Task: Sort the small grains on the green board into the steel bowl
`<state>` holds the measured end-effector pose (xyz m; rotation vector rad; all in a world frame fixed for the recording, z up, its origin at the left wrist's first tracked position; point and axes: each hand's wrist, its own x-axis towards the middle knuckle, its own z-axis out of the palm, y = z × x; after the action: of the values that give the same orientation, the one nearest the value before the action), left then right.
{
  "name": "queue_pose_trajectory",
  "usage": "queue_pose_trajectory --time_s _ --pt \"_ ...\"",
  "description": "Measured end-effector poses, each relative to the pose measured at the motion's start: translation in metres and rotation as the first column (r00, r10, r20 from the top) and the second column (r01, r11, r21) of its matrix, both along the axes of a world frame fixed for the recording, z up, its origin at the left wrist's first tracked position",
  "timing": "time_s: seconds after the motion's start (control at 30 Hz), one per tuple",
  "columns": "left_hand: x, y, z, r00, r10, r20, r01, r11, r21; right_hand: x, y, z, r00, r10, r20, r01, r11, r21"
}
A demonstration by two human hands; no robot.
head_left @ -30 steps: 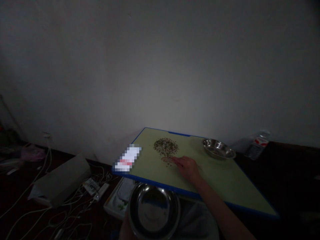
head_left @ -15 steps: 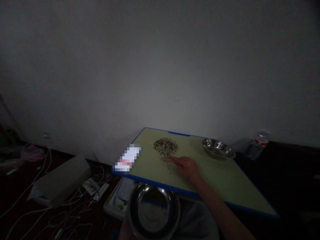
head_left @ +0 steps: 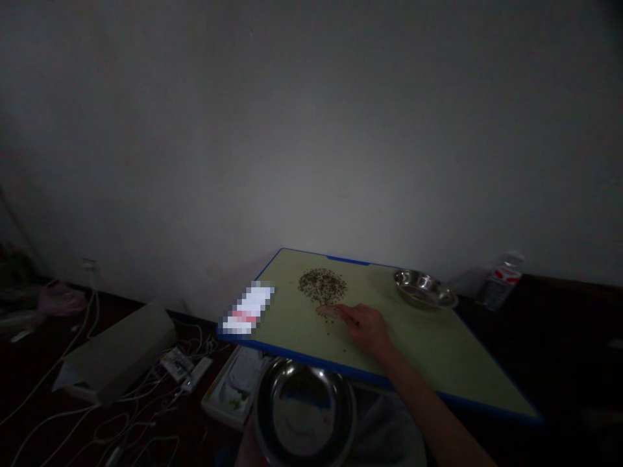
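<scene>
My right hand (head_left: 368, 326) reaches over the pale green tabletop (head_left: 418, 363), fingers pressed together. They pinch a small clear piece with a curved, reddish outline (head_left: 327, 312); its kind is hard to make out in the dim light. It lies at the near edge of a spread of small dark seeds or grains (head_left: 322, 285), with a few loose ones nearer me. Below the table's front edge, a round steel basin (head_left: 304, 408) sits by my lap. My left hand does not show clearly; a dim pinkish patch beside the basin cannot be made out.
A shallow steel bowl (head_left: 424, 290) stands at the table's back right. A blurred-out white rectangle (head_left: 249, 308) lies at the left edge. On the floor to the left are a long box (head_left: 121, 353), cables and a power strip (head_left: 197, 374). A bottle (head_left: 502, 282) stands right.
The clear piece in my right hand has shifted slightly at the near edge of the seeds. Some loose seeds lie nearer the front edge. The basin has moved a little right.
</scene>
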<state>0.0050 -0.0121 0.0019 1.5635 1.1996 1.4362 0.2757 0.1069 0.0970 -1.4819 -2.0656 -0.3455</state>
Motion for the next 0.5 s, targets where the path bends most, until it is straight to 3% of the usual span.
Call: queue_pose_trajectory --time_s 0.23,0.5 --pt "0.009 -0.011 0.021 0.999 0.043 -0.034 -0.041 0.998 0.041 0.007 -0.001 0.001 0.999 -0.041 -0.020 0.040 0.998 -0.043" --pt "0.009 -0.014 0.019 0.999 0.025 -0.033 -0.024 0.999 0.044 0.021 -0.003 0.005 0.957 -0.134 -0.255 0.118 0.990 -0.077"
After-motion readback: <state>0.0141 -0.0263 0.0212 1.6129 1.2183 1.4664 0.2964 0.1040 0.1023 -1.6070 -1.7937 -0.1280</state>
